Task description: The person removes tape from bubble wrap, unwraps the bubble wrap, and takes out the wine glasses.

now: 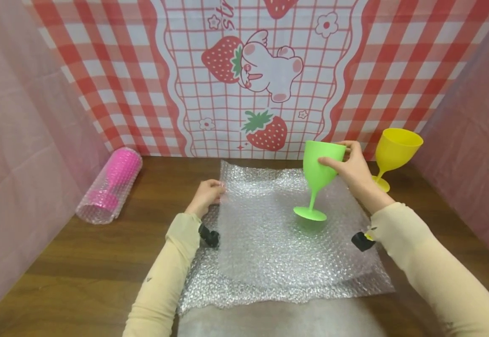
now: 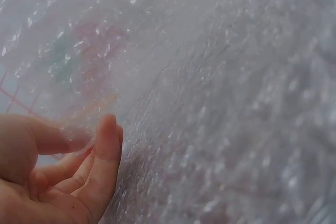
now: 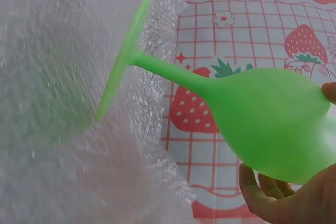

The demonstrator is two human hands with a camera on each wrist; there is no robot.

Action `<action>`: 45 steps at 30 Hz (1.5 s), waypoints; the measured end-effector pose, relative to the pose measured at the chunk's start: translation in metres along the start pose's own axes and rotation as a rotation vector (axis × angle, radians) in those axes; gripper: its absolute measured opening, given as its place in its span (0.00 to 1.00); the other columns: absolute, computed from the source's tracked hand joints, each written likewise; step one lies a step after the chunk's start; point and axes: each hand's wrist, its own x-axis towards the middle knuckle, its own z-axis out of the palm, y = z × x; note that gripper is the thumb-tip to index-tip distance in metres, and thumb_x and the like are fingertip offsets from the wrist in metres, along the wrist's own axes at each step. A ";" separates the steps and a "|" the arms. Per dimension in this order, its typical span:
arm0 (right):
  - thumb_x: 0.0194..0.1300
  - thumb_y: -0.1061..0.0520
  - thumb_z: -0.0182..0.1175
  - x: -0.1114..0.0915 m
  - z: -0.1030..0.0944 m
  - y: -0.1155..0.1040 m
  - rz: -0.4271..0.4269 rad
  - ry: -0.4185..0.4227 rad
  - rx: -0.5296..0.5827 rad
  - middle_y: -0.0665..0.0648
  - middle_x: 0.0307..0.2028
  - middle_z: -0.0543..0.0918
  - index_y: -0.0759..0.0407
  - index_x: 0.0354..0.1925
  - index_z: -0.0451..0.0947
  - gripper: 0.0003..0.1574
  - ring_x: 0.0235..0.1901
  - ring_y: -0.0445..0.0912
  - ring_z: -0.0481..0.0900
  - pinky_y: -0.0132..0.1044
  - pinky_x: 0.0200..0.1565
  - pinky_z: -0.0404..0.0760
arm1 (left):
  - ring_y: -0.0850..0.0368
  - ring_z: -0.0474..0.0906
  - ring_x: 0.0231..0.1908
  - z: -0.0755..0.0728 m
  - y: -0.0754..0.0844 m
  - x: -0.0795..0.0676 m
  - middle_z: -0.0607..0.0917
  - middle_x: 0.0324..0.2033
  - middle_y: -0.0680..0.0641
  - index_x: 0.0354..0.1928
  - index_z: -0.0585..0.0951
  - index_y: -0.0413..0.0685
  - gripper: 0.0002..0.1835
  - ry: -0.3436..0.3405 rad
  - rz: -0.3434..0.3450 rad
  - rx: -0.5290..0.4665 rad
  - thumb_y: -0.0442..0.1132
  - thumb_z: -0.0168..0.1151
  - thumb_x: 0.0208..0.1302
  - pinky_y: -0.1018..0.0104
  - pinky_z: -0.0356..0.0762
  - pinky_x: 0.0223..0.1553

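Right fingers [image 3: 253,193] grip green goblet [image 1: 317,176] over bubble wrap [image 1: 265,238] (yellow goblet [image 1: 394,153] nearby).

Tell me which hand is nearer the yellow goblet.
Right. The right hand, holding the green goblet, is just left of the yellow goblet; the left hand is farther away, at the left edge of the bubble wrap.

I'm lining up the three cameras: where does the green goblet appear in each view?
Head: the green goblet is right of centre, held by the right hand.
Left wrist: it cannot be made out there.
Right wrist: from left of centre to the right edge, foot leftward, bowl rightward.
Shared landmark: the bubble wrap, in all three.
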 end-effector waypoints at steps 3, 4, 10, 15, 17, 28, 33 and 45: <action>0.56 0.43 0.60 0.000 -0.006 0.001 -0.012 0.024 0.045 0.58 0.51 0.62 0.59 0.59 0.48 0.44 0.44 0.44 0.65 0.28 0.37 0.72 | 0.63 0.75 0.26 0.000 0.000 -0.001 0.78 0.42 0.38 0.51 0.71 0.30 0.17 -0.004 -0.009 0.007 0.33 0.52 0.63 0.73 0.76 0.28; 0.57 0.44 0.60 0.000 -0.008 0.001 -0.019 0.033 0.062 0.56 0.50 0.62 0.59 0.58 0.49 0.42 0.43 0.43 0.65 0.26 0.36 0.72 | 0.64 0.75 0.26 0.000 0.000 -0.001 0.78 0.42 0.38 0.51 0.71 0.29 0.17 -0.006 -0.009 0.005 0.33 0.52 0.63 0.72 0.76 0.28; 0.57 0.45 0.60 0.000 -0.024 0.002 -0.040 0.118 0.067 0.47 0.44 0.60 0.55 0.56 0.49 0.39 0.42 0.40 0.63 0.25 0.39 0.69 | 0.63 0.73 0.24 0.002 0.001 0.000 0.77 0.37 0.41 0.51 0.70 0.27 0.17 -0.014 0.006 -0.035 0.31 0.52 0.62 0.74 0.77 0.26; 0.56 0.44 0.60 -0.001 -0.037 0.005 -0.018 0.179 0.068 0.43 0.44 0.58 0.55 0.58 0.47 0.43 0.43 0.38 0.62 0.24 0.40 0.68 | 0.63 0.73 0.24 0.003 0.002 0.000 0.77 0.36 0.42 0.51 0.70 0.27 0.17 -0.012 0.008 -0.036 0.31 0.52 0.62 0.73 0.77 0.27; 0.56 0.43 0.60 -0.001 -0.042 0.006 -0.003 0.198 0.062 0.43 0.45 0.58 0.55 0.60 0.47 0.44 0.43 0.38 0.62 0.24 0.40 0.69 | 0.63 0.73 0.25 0.002 0.002 0.000 0.77 0.37 0.41 0.51 0.70 0.27 0.17 -0.014 0.008 -0.030 0.32 0.52 0.62 0.73 0.78 0.28; 0.53 0.45 0.63 -0.001 -0.064 0.011 -0.022 0.358 0.091 0.39 0.43 0.58 0.49 0.57 0.52 0.40 0.44 0.34 0.62 0.23 0.42 0.68 | 0.62 0.74 0.27 0.002 0.002 -0.001 0.78 0.41 0.39 0.52 0.71 0.29 0.18 -0.018 0.000 -0.021 0.33 0.53 0.62 0.70 0.78 0.31; 0.51 0.51 0.66 0.001 -0.070 0.011 -0.056 0.455 0.181 0.42 0.44 0.60 0.46 0.53 0.56 0.36 0.44 0.35 0.63 0.25 0.43 0.69 | 0.63 0.75 0.27 0.000 0.003 -0.002 0.78 0.44 0.37 0.53 0.71 0.30 0.18 -0.024 0.000 0.004 0.35 0.52 0.63 0.70 0.78 0.32; 0.49 0.48 0.67 -0.001 -0.090 0.028 0.000 0.511 0.043 0.41 0.50 0.55 0.45 0.55 0.53 0.42 0.48 0.33 0.59 0.27 0.50 0.64 | 0.64 0.75 0.23 -0.002 0.001 0.001 0.77 0.37 0.42 0.52 0.71 0.30 0.18 -0.023 0.002 -0.034 0.35 0.51 0.63 0.72 0.77 0.27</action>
